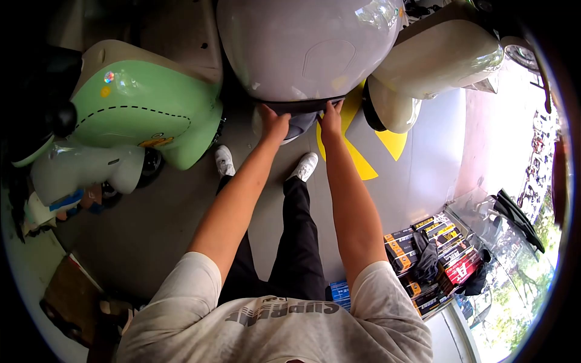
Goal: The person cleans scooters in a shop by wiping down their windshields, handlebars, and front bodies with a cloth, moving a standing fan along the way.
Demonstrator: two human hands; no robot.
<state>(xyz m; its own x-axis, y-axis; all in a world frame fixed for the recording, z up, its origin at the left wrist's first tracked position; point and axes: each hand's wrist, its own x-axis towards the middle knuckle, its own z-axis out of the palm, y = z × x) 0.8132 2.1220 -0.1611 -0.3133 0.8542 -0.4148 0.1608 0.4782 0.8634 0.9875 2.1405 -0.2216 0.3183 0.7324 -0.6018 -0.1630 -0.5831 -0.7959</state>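
Observation:
A large, glossy pale grey-lilac scooter body (pixel 305 48) stands at the top middle, its rounded end towards me. Along its lower edge runs a black strip (pixel 305 105). My left hand (pixel 275 123) grips the left part of this strip, and its fingertips are hidden behind the edge. At the right part, my right hand (pixel 331 121) is closed on the same strip with the thumb side up. Below the strip, between my hands, part of a dark grey wheel cover (pixel 301 125) shows. Both arms are stretched forward.
A mint-green scooter (pixel 142 109) stands close on the left, a cream one (pixel 439 57) on the right. Yellow markings (pixel 354 160) lie on the grey floor (pixel 181 224). Stacked boxes (pixel 436 248) are at lower right beside a glass pane (pixel 484 212).

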